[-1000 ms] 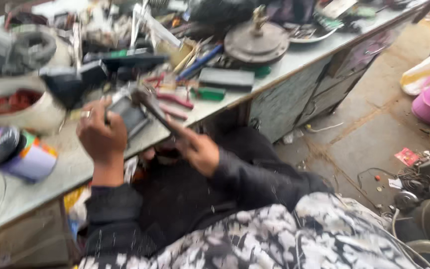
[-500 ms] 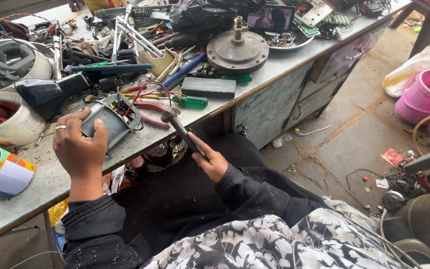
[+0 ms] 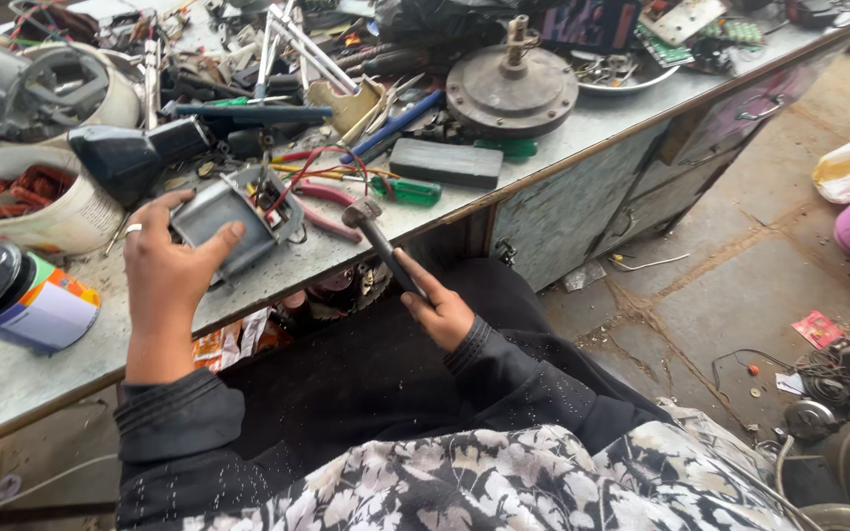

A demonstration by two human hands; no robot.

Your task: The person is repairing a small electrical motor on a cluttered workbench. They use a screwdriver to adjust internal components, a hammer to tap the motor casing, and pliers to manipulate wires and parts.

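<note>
Your left hand (image 3: 164, 270) grips the grey metal motor part (image 3: 233, 221) at the table's (image 3: 553, 133) near edge, right hand (image 3: 437, 313) clenches the hammer (image 3: 383, 246) just right of it—pin it flat, tap w/ short, square blows.

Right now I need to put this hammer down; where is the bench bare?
Bare strip along the bench's front edge, right of the black block, below the metal disc. Another patch lies between the left hand and the can. Behind, it's crowded.
</note>
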